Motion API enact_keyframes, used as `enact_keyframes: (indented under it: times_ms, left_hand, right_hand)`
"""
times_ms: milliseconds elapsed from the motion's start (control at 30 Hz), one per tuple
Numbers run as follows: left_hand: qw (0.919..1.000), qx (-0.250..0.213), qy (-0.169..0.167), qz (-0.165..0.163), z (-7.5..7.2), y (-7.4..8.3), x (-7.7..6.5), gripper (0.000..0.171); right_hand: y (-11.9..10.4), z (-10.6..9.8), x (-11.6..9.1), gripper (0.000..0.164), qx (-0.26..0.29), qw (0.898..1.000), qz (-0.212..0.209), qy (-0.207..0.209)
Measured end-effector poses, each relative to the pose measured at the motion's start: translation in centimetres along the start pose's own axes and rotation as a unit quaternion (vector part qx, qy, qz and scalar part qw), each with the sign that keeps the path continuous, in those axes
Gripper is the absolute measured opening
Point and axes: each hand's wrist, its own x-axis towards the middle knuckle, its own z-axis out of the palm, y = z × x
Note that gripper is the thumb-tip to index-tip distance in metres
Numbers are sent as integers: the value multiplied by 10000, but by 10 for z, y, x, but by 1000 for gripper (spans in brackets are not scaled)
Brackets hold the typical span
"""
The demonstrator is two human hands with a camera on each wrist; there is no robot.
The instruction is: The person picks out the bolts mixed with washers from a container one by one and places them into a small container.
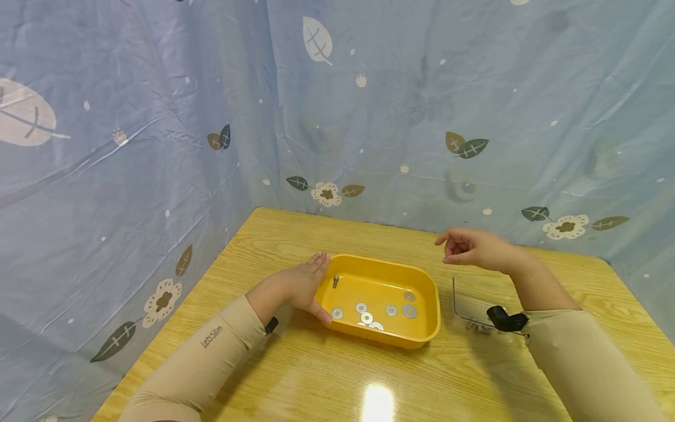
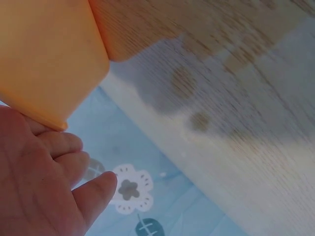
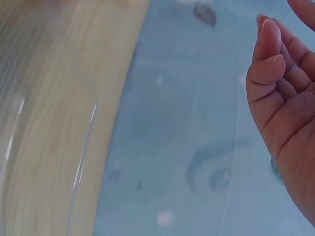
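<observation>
A yellow tray (image 1: 385,337) lies on the table with several flat metal washers (image 1: 391,310) and one small bolt (image 1: 336,282) inside. My left hand (image 1: 300,285) rests against the tray's left end, fingers straight along the rim and thumb at the near corner. In the left wrist view its fingertips lie right at the edge of the tray wall (image 2: 59,54). My right hand (image 1: 480,249) hovers above a clear plastic box (image 1: 464,319), fingers loosely bent, a gap between thumb and forefinger, nothing visible in it. Small metal pieces (image 1: 479,326) show inside the box, partly behind my right forearm.
Both containers stand on a wood-grain table (image 1: 295,375). A blue patterned curtain (image 1: 369,135) hangs behind the table and along its left side. A black wrist-worn device (image 1: 506,319) sits at my right sleeve cuff.
</observation>
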Motion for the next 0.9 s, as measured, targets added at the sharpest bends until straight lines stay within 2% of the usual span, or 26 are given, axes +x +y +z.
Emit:
enact_keyframes:
  times_ms: [233, 467, 733, 900]
  left_hand:
    - [10000, -37, -30, -6, -2, 1, -1, 139]
    - [9999, -73, -101, -67, -2, 1, -2, 140]
    - [9999, -35, -106, -106, 0, 0, 0, 141]
    - [9999, 3, -106, -90, -1, 1, 0, 140]
  right_hand:
    - [-26, 13, 39, 31, -43, 9996, -215, -166]
    - [-49, 29, 77, 20, -56, 9990, -400, -208]
    - [-55, 59, 113, 20, 275, 9971, -541, -454]
    - [-59, 80, 129, 18, 218, 9954, -612, -708]
